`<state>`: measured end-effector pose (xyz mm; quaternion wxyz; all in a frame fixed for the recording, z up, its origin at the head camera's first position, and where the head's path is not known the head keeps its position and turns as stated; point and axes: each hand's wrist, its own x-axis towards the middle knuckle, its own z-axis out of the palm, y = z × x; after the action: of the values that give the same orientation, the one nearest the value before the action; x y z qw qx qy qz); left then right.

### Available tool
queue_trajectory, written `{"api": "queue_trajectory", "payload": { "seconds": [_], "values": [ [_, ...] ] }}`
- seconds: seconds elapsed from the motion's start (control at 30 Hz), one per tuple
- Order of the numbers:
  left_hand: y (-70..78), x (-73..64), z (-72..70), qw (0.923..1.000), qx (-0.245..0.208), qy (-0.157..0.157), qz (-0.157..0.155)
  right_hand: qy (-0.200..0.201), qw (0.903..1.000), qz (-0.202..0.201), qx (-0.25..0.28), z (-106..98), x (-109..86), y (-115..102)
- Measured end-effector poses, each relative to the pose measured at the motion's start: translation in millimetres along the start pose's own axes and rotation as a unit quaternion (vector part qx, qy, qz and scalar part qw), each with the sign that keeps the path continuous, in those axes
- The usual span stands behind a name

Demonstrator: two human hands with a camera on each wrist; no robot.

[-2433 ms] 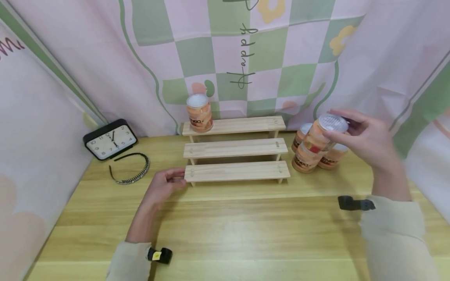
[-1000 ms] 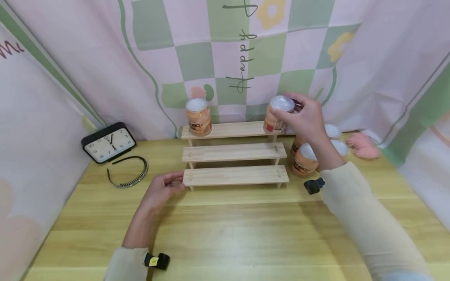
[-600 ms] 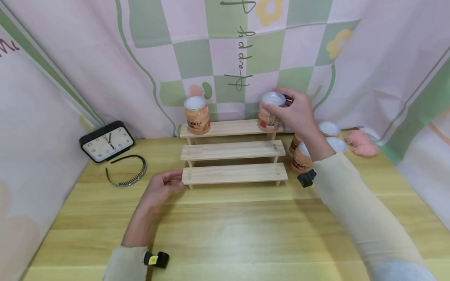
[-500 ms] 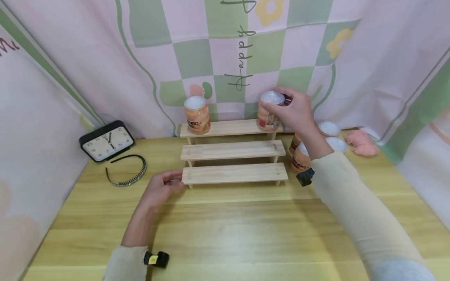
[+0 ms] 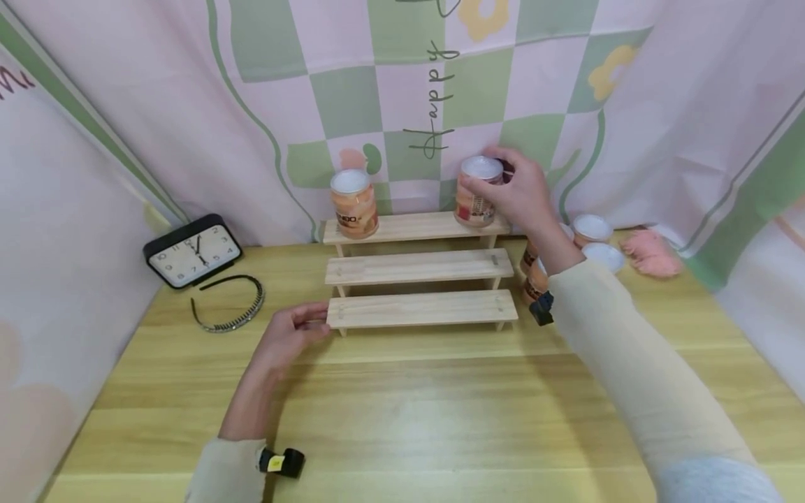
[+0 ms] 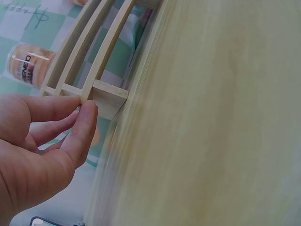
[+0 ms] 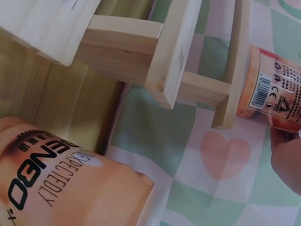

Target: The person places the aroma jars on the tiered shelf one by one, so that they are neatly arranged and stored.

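On the right part of the top step of a three-tier wooden shelf (image 5: 421,309) stands an orange printed can (image 5: 473,204) with a pale lid. My right hand (image 5: 523,192) grips it near the top, thumb in front and fingers behind. The right wrist view shows its barcode side (image 7: 273,89) upright at the shelf's edge. My left hand (image 5: 286,339) pinches the left end of the lowest board between thumb and fingertips, plainly seen in the left wrist view (image 6: 47,155). A matching can (image 5: 354,209) sits on the left end of the top step.
Several more orange cans (image 5: 592,230) cluster on the table right of the shelf, partly behind my right forearm. Beyond them lies a pink fluffy thing (image 5: 651,253). A black clock (image 5: 193,251) and a headband (image 5: 235,323) are at left. A checkered curtain (image 5: 409,98) hangs close behind.
My right hand has carried a can from the cluster at right to the top step, then shifted it slightly left along the board. My left hand stays at the lowest board.
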<state>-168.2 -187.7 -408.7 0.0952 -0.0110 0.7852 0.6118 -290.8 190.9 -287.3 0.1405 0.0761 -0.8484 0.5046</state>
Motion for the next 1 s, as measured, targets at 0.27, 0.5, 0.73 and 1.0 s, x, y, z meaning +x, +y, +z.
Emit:
{"api": "queue_trajectory", "payload": {
  "seconds": [0.27, 0.5, 0.73, 1.0],
  "values": [
    [2.6, -2.0, 1.2, 1.0000, 0.002, -0.002, 0.003, 0.002, 0.9999, -0.008, 0.013, 6.3, 5.3, 1.0],
    [3.1, -1.6, 0.5, 1.0000, 0.001, -0.001, -0.002, 0.000, 1.0000, -0.004, -0.007, 7.8, 5.3, 0.0],
    [2.0, -1.0, -0.6, 1.0000, 0.005, -0.004, -0.002, -0.002, 1.0000, -0.003, -0.008, 8.9, 2.9, -2.1],
    [-0.2, -2.0, 0.1, 0.9999, 0.014, 0.002, -0.010, 0.018, 0.9986, 0.006, 0.049, 1.4, -3.8, 0.2]
  ]
}}
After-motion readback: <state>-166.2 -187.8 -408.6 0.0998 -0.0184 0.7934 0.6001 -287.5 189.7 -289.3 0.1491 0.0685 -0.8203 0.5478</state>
